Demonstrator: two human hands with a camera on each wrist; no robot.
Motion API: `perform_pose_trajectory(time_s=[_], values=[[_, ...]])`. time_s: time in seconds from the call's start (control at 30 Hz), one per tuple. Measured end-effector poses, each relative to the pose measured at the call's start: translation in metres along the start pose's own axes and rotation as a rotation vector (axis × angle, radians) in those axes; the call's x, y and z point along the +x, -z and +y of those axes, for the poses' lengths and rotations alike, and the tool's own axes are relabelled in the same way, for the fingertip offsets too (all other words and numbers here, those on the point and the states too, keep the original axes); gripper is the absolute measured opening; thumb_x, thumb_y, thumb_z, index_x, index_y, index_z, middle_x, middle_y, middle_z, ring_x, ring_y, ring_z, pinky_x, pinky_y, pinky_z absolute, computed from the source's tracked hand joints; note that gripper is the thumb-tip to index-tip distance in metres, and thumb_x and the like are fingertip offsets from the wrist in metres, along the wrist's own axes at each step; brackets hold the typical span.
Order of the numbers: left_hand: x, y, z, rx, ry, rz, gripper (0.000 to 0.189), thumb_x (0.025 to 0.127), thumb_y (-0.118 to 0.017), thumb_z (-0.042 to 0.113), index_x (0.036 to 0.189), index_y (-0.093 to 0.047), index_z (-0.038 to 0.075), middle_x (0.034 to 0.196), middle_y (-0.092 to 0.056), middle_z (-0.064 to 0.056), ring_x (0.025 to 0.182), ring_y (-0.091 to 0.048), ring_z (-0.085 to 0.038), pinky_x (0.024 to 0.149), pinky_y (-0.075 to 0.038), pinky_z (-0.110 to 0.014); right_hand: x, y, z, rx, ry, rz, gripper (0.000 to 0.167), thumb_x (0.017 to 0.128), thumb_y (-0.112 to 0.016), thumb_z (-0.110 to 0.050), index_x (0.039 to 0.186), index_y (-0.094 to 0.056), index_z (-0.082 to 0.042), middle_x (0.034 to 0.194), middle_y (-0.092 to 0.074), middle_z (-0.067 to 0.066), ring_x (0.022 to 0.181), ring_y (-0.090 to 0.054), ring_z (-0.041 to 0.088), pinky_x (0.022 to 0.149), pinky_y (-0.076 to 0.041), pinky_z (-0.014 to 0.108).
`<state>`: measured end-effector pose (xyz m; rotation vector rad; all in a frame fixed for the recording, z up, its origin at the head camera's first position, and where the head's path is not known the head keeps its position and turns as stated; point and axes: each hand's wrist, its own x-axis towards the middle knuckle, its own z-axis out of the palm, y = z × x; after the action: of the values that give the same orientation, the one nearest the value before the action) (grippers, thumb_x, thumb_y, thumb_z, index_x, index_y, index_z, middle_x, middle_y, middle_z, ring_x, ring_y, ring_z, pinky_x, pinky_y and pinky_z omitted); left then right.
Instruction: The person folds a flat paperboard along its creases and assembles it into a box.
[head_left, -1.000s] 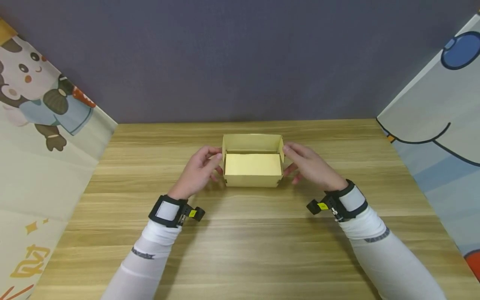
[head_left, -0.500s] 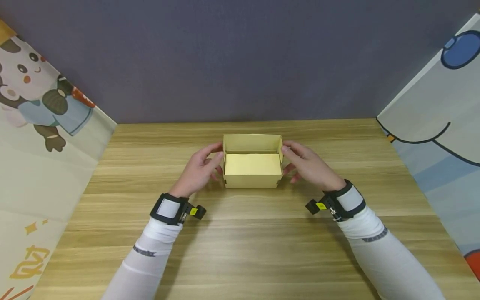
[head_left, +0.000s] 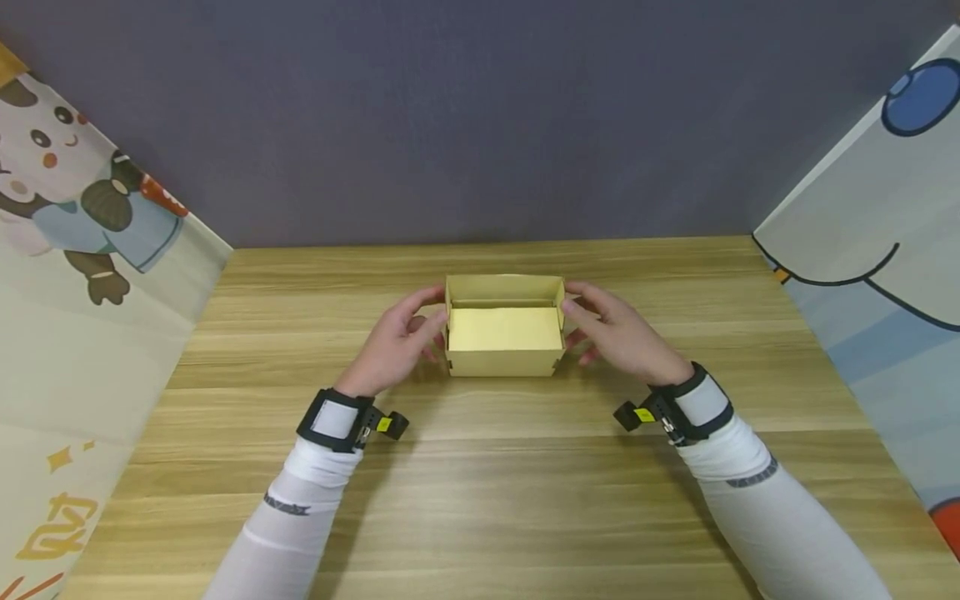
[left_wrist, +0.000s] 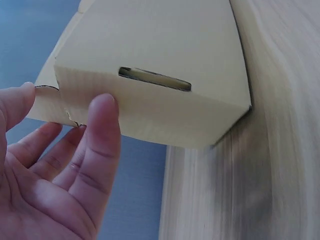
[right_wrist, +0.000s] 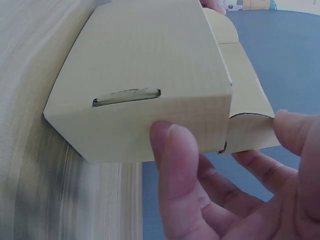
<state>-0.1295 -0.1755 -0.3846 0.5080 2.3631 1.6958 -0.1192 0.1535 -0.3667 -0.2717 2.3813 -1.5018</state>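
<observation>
A small tan cardboard box (head_left: 502, 363) stands on the table with its lid (head_left: 506, 287) raised at the far side. A pale yellow surface (head_left: 506, 329) shows inside; whether it is the floor or an insert I cannot tell. My left hand (head_left: 397, 346) is at the left end, thumb and fingers on either side of the lid's side flap (left_wrist: 47, 105). At the right end, my right hand (head_left: 626, 337) likewise holds the other flap (right_wrist: 252, 132). One finger of each hand lies against the box's end wall. A narrow slot (right_wrist: 127, 96) is cut in that wall.
The wood-grain table (head_left: 510, 500) runs back to a dark blue-grey wall panel (head_left: 480, 125). Cartoon-printed side panels stand at the left (head_left: 112, 200) and right (head_left: 862, 217). A camera strap (head_left: 333, 419) circles each wrist.
The raised lid's top edge has come slightly lower and nearer. Both hands have shifted a little in along the box ends; the box body stays in almost the same place.
</observation>
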Motion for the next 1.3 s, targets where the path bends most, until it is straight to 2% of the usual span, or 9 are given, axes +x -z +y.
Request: perform_pose_trajectory(time_s=[0.13, 0.23, 0.37, 0.5, 0.63, 0.8, 0.93, 1.1, 1.3], values=[[-0.001, 0.000, -0.002, 0.018, -0.011, -0.009, 0.051, 0.098, -0.054, 0.040, 0.145, -0.040, 0.026, 0.095, -0.065, -0.014, 0.072, -0.063, -0.038, 0.070, -0.054, -0.055, -0.001, -0.001, 0.003, -0.016, 0.032, 0.013, 0.065, 0.096, -0.049, -0.052, 0.151, -0.029, -0.025, 0.131, -0.051, 0.014, 0.098, -0.065, 0.036, 0.068, -0.059, 0.046], [-0.002, 0.000, -0.002, 0.025, -0.029, -0.017, 0.052, 0.099, -0.054, 0.031, 0.148, -0.036, 0.027, 0.120, -0.060, -0.011, 0.078, -0.063, -0.040, 0.070, -0.054, -0.055, -0.003, -0.001, 0.004, -0.020, 0.055, 0.024, 0.063, 0.096, -0.051, -0.050, 0.150, -0.031, -0.026, 0.133, -0.051, 0.014, 0.097, -0.066, 0.037, 0.069, -0.059, 0.045], [-0.005, 0.000, 0.007, 0.009, -0.046, -0.027, 0.054, 0.100, -0.053, 0.018, 0.149, -0.034, 0.025, 0.146, -0.042, -0.006, 0.088, -0.061, -0.044, 0.072, -0.054, -0.058, -0.004, -0.002, 0.005, -0.010, 0.083, 0.044, 0.057, 0.096, -0.054, -0.045, 0.148, -0.036, -0.029, 0.135, -0.051, 0.012, 0.095, -0.067, 0.036, 0.070, -0.059, 0.045], [-0.009, -0.001, 0.017, -0.010, -0.047, -0.042, 0.052, 0.098, -0.054, 0.011, 0.147, -0.038, 0.018, 0.147, -0.040, -0.010, 0.094, -0.062, -0.040, 0.077, -0.055, -0.057, -0.005, -0.003, 0.006, -0.013, 0.112, 0.057, 0.050, 0.096, -0.058, -0.038, 0.143, -0.042, -0.035, 0.136, -0.051, 0.008, 0.092, -0.068, 0.029, 0.074, -0.060, 0.040], [-0.008, 0.000, 0.014, -0.025, -0.048, -0.047, 0.051, 0.097, -0.056, 0.009, 0.145, -0.040, 0.018, 0.148, -0.039, -0.007, 0.092, -0.064, -0.034, 0.079, -0.055, -0.054, -0.006, -0.003, 0.004, 0.006, 0.111, 0.058, 0.048, 0.094, -0.060, -0.037, 0.140, -0.046, -0.038, 0.138, -0.049, 0.007, 0.092, -0.069, 0.024, 0.079, -0.059, 0.041], [-0.004, 0.001, 0.006, -0.073, -0.005, -0.042, 0.044, 0.101, -0.052, 0.020, 0.144, -0.042, 0.023, 0.129, -0.053, -0.013, 0.088, -0.066, -0.035, 0.082, -0.055, -0.054, -0.008, 0.000, -0.003, 0.061, 0.041, 0.052, 0.053, 0.093, -0.057, -0.050, 0.141, -0.049, -0.027, 0.142, -0.048, 0.008, 0.094, -0.069, 0.029, 0.082, -0.057, 0.045], [-0.001, 0.001, 0.009, -0.115, 0.006, -0.035, 0.045, 0.102, -0.046, 0.036, 0.141, -0.045, 0.014, 0.135, -0.048, -0.012, 0.085, -0.063, -0.040, 0.080, -0.054, -0.058, -0.008, 0.002, -0.009, 0.106, 0.003, 0.049, 0.060, 0.094, -0.050, -0.054, 0.140, -0.051, -0.016, 0.144, -0.047, 0.011, 0.093, -0.070, 0.034, 0.081, -0.058, 0.043], [0.001, 0.000, 0.017, -0.055, 0.023, -0.005, 0.053, 0.099, -0.044, 0.050, 0.128, -0.053, 0.006, 0.140, -0.050, -0.008, 0.082, -0.065, -0.038, 0.076, -0.057, -0.054, -0.007, -0.001, -0.015, 0.129, -0.028, 0.074, 0.055, 0.094, -0.052, -0.054, 0.133, -0.057, -0.016, 0.138, -0.052, 0.008, 0.090, -0.070, 0.035, 0.078, -0.059, 0.042], [0.001, -0.001, 0.024, -0.001, 0.092, 0.033, 0.046, 0.096, -0.050, 0.051, 0.120, -0.059, 0.013, 0.131, -0.054, -0.004, 0.080, -0.068, -0.034, 0.071, -0.059, -0.048, -0.006, -0.003, -0.017, 0.116, -0.043, 0.099, 0.049, 0.092, -0.057, -0.052, 0.124, -0.062, -0.015, 0.125, -0.060, 0.005, 0.087, -0.070, 0.033, 0.077, -0.059, 0.044]])
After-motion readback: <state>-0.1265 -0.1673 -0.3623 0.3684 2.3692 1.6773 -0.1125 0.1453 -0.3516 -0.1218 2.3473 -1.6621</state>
